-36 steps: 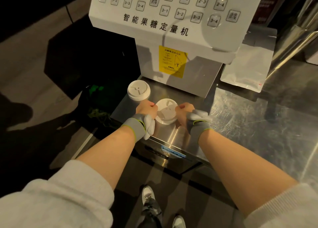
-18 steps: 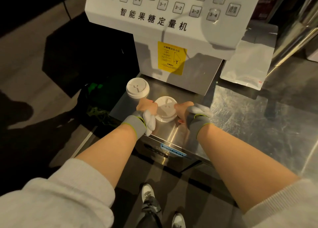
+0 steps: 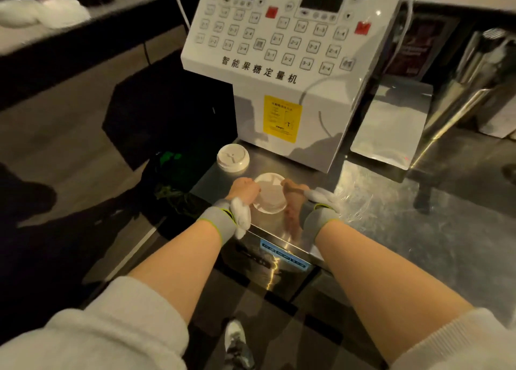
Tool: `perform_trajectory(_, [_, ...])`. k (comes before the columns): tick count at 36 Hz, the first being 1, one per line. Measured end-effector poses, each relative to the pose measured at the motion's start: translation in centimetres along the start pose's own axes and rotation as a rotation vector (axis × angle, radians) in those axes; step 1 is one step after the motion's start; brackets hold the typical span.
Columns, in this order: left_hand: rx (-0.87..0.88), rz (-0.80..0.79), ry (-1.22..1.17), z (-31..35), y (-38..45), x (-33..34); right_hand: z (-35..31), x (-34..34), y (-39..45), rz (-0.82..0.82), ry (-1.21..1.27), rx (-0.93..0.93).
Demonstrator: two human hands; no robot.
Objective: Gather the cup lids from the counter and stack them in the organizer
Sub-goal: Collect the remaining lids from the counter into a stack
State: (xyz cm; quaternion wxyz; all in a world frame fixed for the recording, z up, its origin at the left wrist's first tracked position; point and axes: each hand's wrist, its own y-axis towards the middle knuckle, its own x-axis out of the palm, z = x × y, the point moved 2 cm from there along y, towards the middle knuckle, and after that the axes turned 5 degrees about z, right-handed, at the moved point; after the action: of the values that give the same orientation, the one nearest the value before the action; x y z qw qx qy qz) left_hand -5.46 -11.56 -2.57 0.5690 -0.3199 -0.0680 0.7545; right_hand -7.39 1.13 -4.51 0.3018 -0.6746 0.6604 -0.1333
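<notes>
On the steel counter point(image 3: 391, 202), close to its front edge and just ahead of the white dosing machine point(image 3: 279, 62), a white lid point(image 3: 270, 193) is pinched between two hands. It is round, so it has no long axis; its broad face tips up and a little toward the camera, the near rim lower than the far rim. Whether the near rim touches the counter cannot be told. The left hand point(image 3: 245, 189) grips the lid's left edge, fingers curled together over the rim. The right hand point(image 3: 291, 191) grips the right edge the same way, fingers closed on the rim, thumb hidden. Both wrists wear grey cuffs with a yellow-green trim, and crumpled white material bunches at each cuff. Both forearms are bare, with pale sleeves pushed up near the elbows.

A second lid point(image 3: 233, 157) lies flat on the counter, left of and behind the held one, top face up, near the counter's left edge and just in front of the machine's base. The two lids are near each other but apart.

A yellow label point(image 3: 282, 118) is on the machine's front, below its sloped keypad. To the machine's right a silvery pouch point(image 3: 391, 127) lies on the counter. Below the counter edge, a shoe point(image 3: 236, 341) stands on the dark floor.
</notes>
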Motion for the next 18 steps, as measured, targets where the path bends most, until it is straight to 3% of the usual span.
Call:
perform_trajectory(10, [0.058, 0.161, -0.176, 3.5, -4.2, -3.7, -4.5, 0.1, -5.1, -0.071, 0.043, -0.121])
perform_trajectory(18, [0.046, 0.324, -0.320, 3.2, -6.6, -10.6, -8.8, 4.3, -10.1, -0.127, -0.004, -0.238])
